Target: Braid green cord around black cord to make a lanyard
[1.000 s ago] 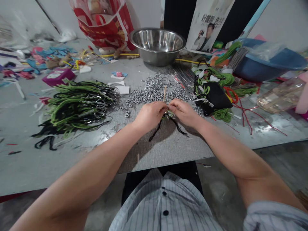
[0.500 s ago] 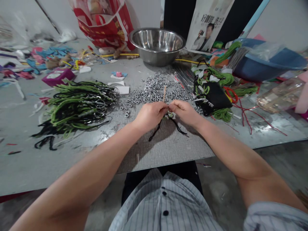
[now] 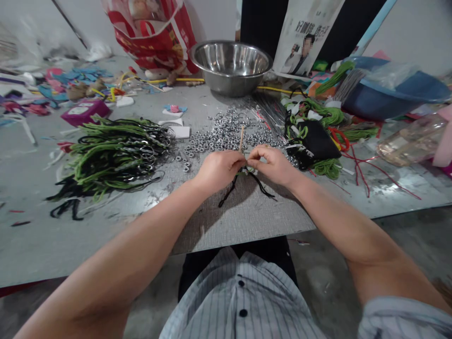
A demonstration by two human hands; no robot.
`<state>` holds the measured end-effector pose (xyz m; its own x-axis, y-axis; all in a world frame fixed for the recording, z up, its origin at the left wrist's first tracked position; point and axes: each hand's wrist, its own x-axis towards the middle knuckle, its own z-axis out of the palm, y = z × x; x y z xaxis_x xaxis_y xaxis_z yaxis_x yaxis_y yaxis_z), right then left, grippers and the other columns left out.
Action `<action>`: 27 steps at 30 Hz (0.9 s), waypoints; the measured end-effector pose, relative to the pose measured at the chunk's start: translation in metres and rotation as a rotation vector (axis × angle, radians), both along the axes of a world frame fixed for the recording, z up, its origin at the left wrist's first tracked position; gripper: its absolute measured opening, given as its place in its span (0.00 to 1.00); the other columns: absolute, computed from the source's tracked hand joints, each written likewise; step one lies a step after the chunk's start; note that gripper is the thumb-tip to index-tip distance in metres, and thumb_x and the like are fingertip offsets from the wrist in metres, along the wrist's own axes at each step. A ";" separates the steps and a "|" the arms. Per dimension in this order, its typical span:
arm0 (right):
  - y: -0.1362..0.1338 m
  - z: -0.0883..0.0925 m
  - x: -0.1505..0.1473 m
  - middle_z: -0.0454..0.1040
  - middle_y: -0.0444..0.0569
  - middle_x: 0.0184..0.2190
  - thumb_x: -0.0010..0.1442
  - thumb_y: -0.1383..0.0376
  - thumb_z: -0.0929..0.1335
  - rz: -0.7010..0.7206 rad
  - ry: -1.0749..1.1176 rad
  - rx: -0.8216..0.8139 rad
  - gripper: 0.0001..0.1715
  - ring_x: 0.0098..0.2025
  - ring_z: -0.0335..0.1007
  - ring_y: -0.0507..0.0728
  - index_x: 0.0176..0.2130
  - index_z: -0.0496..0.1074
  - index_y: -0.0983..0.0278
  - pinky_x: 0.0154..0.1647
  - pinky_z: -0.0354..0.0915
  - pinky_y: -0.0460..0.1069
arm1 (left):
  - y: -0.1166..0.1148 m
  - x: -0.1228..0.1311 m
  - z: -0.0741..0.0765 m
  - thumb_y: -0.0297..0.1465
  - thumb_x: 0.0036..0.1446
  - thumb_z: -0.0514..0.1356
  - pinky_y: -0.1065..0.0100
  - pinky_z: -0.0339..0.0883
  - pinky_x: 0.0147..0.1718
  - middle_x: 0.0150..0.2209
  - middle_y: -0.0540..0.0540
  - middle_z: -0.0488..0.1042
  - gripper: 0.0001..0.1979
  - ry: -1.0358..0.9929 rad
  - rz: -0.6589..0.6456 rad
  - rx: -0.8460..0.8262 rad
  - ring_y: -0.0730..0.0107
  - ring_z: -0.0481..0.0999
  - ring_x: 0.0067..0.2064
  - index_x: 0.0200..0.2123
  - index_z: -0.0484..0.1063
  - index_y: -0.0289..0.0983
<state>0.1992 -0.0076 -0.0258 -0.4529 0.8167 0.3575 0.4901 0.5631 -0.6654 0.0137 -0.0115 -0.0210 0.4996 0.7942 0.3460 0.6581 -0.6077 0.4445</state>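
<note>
My left hand (image 3: 223, 170) is closed, its thumb and fingertips pinched on a black and green cord (image 3: 262, 184) just above the table. Facing it, my right hand (image 3: 271, 165) is also closed, thumb and index tips meeting on the same cord with the index finger arched. The fingertips hide the exact spot they grip. Two black cord ends spread out on the table below the hands, with bits of green and white between them. A thin wooden stick (image 3: 241, 139) points up beside my left fingertips.
Small metal rings (image 3: 226, 129) lie scattered beyond the hands. Bundled green and black cords with metal clasps (image 3: 116, 155) are to the left. At the back stands a steel bowl (image 3: 231, 87). On the right are more cords, a black pouch (image 3: 319, 140) and a blue basin (image 3: 395, 96).
My right index finger has arched up, leaving a wider gap above the thumb, and the right fingertips have shifted slightly. The left hand has barely moved.
</note>
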 end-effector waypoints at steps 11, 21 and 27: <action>-0.003 0.000 0.001 0.72 0.50 0.34 0.61 0.55 0.64 0.161 -0.338 0.278 0.15 0.39 0.64 0.58 0.37 0.77 0.60 0.44 0.57 0.55 | 0.009 -0.007 -0.002 0.25 0.54 0.52 0.69 0.65 0.37 0.32 0.46 0.75 0.09 -0.023 0.014 0.005 0.70 0.72 0.35 0.30 0.72 0.36; -0.013 0.000 -0.008 0.73 0.47 0.27 0.60 0.51 0.65 0.407 -0.547 0.226 0.18 0.35 0.62 0.55 0.38 0.79 0.56 0.38 0.53 0.53 | 0.007 -0.001 -0.003 0.27 0.54 0.54 0.71 0.63 0.32 0.27 0.48 0.73 0.07 -0.080 0.025 -0.129 0.73 0.71 0.31 0.26 0.69 0.36; -0.009 0.000 -0.003 0.74 0.46 0.25 0.60 0.52 0.65 0.418 -0.481 0.174 0.18 0.31 0.66 0.53 0.37 0.80 0.58 0.36 0.54 0.51 | 0.003 -0.002 0.000 0.28 0.53 0.55 0.73 0.62 0.26 0.19 0.54 0.67 0.04 -0.250 0.034 -0.315 0.76 0.68 0.23 0.27 0.67 0.37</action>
